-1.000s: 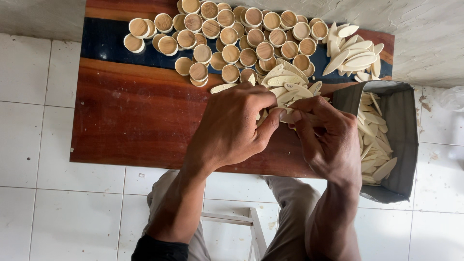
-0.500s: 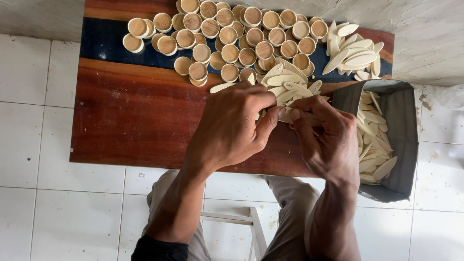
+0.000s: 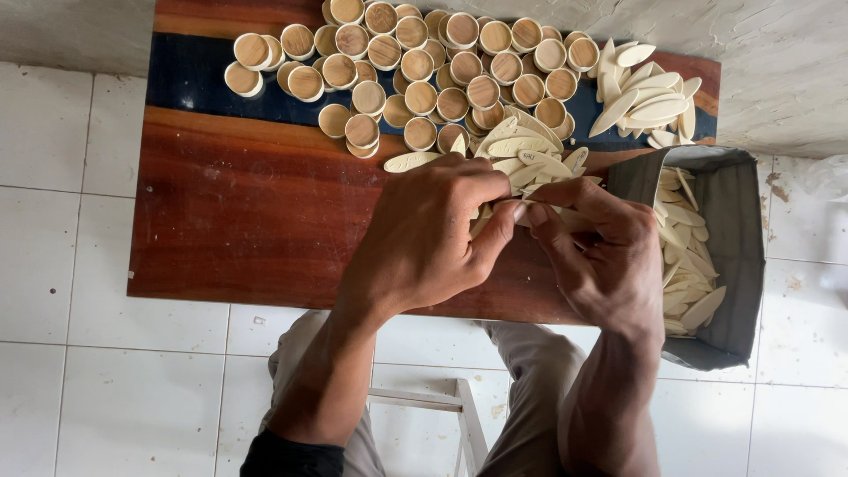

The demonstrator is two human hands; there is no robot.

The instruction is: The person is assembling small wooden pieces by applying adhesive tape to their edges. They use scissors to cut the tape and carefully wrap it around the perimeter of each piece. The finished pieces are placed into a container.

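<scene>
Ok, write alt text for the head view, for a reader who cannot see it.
Seen from above, a person's left hand and right hand pinch pale oval wooden pieces together over a reddish wooden board. Small round wooden caps crowd the board's far side, and a grey bag of more ovals stands open at the right.

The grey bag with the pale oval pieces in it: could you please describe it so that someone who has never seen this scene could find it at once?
Start at the long reddish wooden board lying on the white tiled floor. Go to its right end, just past the person's right hand, where an open grey bag stands on the tiles. It is the only container here, and its flat oval pieces lie inside it rather than loose on the board.
</scene>
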